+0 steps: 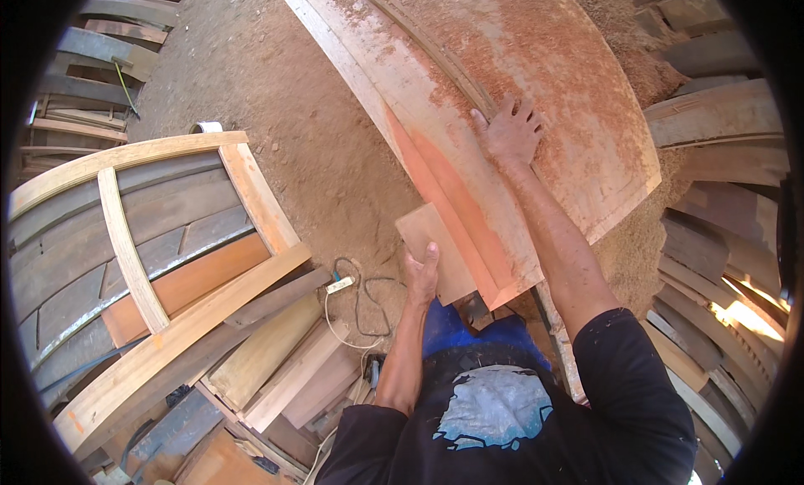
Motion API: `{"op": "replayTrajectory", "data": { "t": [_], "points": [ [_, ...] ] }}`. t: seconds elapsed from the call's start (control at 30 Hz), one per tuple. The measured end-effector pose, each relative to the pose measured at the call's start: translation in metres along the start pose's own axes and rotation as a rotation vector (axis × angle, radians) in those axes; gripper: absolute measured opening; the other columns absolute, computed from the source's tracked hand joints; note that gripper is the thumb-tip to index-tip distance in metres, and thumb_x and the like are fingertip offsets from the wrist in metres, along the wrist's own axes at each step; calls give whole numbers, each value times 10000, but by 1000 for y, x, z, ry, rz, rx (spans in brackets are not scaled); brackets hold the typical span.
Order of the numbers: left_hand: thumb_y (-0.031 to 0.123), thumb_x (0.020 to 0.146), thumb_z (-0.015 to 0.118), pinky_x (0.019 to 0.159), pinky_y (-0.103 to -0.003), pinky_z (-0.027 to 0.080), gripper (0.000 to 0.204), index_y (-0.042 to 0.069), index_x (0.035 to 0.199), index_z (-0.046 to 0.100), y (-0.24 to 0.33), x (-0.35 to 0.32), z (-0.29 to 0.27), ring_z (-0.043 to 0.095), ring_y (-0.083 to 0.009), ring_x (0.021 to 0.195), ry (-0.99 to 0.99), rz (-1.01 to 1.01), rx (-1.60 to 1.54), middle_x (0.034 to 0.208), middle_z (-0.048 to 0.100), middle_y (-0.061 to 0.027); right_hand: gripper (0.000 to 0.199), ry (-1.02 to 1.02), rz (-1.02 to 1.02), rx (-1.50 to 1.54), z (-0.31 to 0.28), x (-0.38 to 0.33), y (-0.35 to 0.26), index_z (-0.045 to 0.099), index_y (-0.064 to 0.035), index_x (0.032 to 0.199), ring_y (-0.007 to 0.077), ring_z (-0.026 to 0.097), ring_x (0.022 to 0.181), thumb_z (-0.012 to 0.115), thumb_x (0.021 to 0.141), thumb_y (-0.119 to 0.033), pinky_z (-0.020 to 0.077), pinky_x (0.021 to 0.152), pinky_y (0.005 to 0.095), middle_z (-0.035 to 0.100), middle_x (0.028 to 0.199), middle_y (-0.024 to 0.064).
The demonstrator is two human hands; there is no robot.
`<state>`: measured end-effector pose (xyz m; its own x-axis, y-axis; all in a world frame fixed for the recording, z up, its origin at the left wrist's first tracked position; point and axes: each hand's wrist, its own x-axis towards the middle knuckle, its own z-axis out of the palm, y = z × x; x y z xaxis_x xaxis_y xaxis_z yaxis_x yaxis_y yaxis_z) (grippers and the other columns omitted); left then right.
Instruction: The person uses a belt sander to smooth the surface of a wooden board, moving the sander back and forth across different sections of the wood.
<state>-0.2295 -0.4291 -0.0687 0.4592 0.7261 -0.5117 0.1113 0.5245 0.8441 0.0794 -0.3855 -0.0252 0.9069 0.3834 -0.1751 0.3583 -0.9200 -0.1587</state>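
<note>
A short flat piece of brown board (442, 255) is gripped at its left edge by my left hand (421, 273), with the thumb on top and the other fingers mostly hidden underneath. It is beside the near left edge of a long workbench top (578, 91). Farther up the bench, my right hand (509, 133) rests with its fingers spread, the thumb next to a long narrow wooden strip (444, 58). Reddish sawdust covers much of the bench around that hand. A reddish-orange band (469, 238) runs along the bench's near left side.
A wooden frame (126, 234) leans over stacked planks at the left. On the dirt floor lies a white power strip (340, 285) with a looping dark cable (360, 305). More boards (720, 116) are piled along the right, and others (289, 376) lie at the lower left.
</note>
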Motion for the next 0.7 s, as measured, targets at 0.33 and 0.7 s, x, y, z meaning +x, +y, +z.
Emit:
{"op": "replayTrajectory", "data": {
  "t": [0.33, 0.7],
  "points": [
    [291, 982, 725, 1047, -386, 489, 615, -52, 1431, 481, 7, 43, -3, 616, -272, 1210, 79, 48, 210, 1348, 625, -175, 849, -13, 9, 4, 1, 3, 5, 418, -34, 1498, 471, 353, 1398, 596, 942, -651, 323, 1130, 619, 335, 1565, 253],
    [389, 965, 748, 1001, -388, 506, 653, -97, 1354, 551, 137, 276, -32, 627, -235, 1148, 154, 15, 126, 1296, 661, -170, 837, -2, 25, -26, -1, 2, -8, 388, -54, 1526, 442, 336, 1429, 641, 937, -591, 298, 1167, 586, 320, 1596, 220]
  ]
}}
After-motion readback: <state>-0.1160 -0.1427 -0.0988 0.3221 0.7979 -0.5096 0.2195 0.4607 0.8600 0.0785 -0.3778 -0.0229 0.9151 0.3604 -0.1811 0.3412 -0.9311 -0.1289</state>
